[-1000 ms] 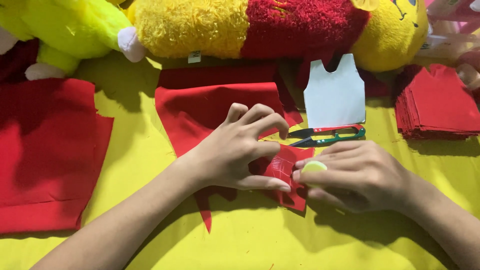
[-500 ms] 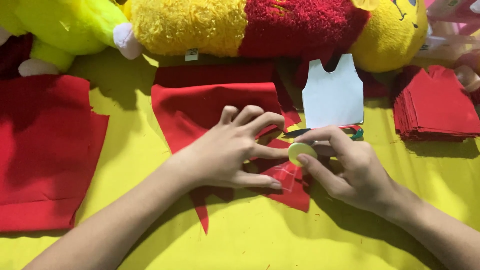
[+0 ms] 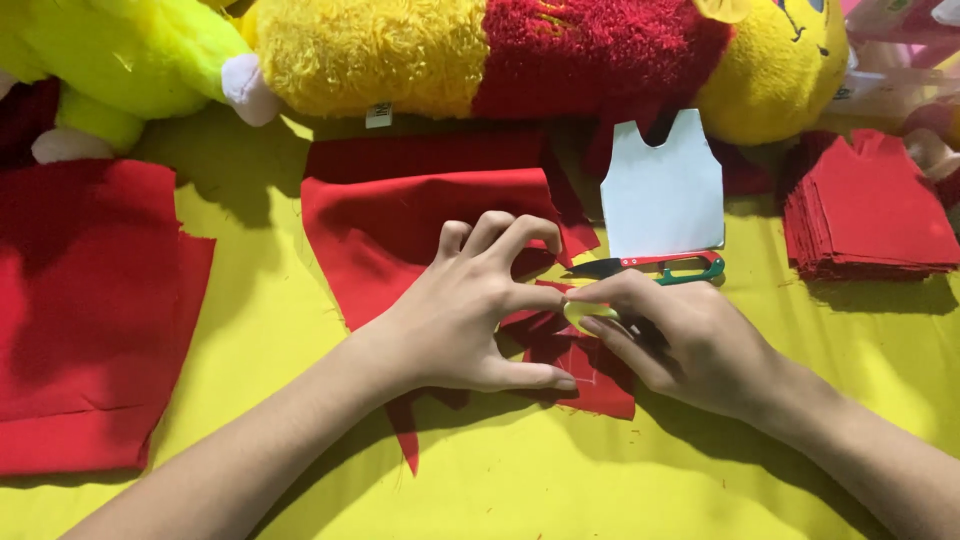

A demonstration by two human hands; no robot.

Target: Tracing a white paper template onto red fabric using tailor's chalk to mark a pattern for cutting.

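On the yellow cloth surface (image 3: 500, 480), your left hand (image 3: 470, 310) spreads its fingertips and pins down a small folded piece of red fabric (image 3: 585, 375) — fingers arched, not clenched. Your right hand (image 3: 690, 340) pinches a small pale yellow-green disc (image 3: 585, 312) against that same piece. Just behind your hands lie red-and-green thread snips (image 3: 665, 267) and a white vest-shaped paper template (image 3: 663, 190) — with a stack of cut red pieces (image 3: 870, 215) off to the right.

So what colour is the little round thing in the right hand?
Pale yellow-green chalk, pinched by the right hand, head view.
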